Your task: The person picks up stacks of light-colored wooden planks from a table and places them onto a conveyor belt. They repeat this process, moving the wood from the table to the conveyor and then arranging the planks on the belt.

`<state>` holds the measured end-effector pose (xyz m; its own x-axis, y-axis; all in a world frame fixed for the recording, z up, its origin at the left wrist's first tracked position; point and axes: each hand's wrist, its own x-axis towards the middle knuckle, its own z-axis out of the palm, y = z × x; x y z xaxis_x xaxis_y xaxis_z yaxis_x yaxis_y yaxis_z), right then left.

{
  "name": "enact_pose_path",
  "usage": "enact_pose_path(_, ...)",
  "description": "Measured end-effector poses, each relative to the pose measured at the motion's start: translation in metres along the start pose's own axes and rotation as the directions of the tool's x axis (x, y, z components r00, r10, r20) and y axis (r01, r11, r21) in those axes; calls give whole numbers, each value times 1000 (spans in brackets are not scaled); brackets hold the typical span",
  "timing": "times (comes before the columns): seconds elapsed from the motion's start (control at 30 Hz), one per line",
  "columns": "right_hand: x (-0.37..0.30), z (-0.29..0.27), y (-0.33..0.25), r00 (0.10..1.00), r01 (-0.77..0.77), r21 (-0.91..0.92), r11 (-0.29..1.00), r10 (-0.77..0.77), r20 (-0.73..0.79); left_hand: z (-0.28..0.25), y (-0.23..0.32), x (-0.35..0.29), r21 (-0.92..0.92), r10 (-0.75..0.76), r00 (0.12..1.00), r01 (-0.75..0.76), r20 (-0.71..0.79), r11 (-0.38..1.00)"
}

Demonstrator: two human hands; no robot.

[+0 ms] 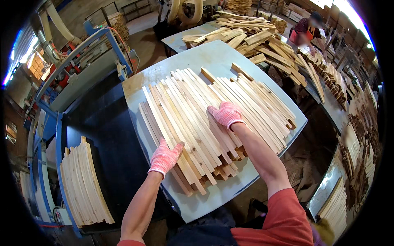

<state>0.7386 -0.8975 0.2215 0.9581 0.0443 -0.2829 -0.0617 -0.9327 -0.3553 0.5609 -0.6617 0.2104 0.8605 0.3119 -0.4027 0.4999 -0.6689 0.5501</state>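
Note:
A layer of pale wooden strips [193, 119] lies side by side on the light grey tabletop [213, 53], with more strips showing beneath at the near edge. My left hand [165, 158], in a pink-and-white knit glove, rests on the strips near their left front ends, thumb spread from the fingers. In a matching glove, my right hand [227, 115] lies over the middle of the layer, its thumb pointing left and apart from the fingers. Neither hand has a strip lifted; the undersides of both hands are hidden.
On the left, a stack of strips [85, 184] sits on a dark bed within a blue machine frame [59, 143]. A loose heap of wood pieces [258, 41] covers another table beyond. Farther right, a person in red [303, 30] is beside rows of wood. A metal-edged bench [328, 192] runs along the right.

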Motion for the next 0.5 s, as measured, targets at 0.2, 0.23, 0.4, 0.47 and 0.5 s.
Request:
enact_pose_path(0.2,0,6,-2,994,100,48,994,-98,-52,73,-43,11,-830,29,962,-248,-271,500)
enact_pose_path(0.23,4,7,4,993,86,36,996,-83,-87,69,-27,5,-883,44,976,-214,-215,418)
enact_pose_path(0.4,-7,12,7,984,92,84,992,-78,-158,54,-18,-3,-755,42,963,-235,-266,612)
enact_pose_path(0.47,-25,8,-11,983,84,121,989,-62,-174,34,-27,-18,-719,11,958,-222,-286,659)
enact_pose_path(0.5,-31,9,-19,981,71,143,987,-44,-188,25,-30,-28,-768,-5,960,-222,-281,601)
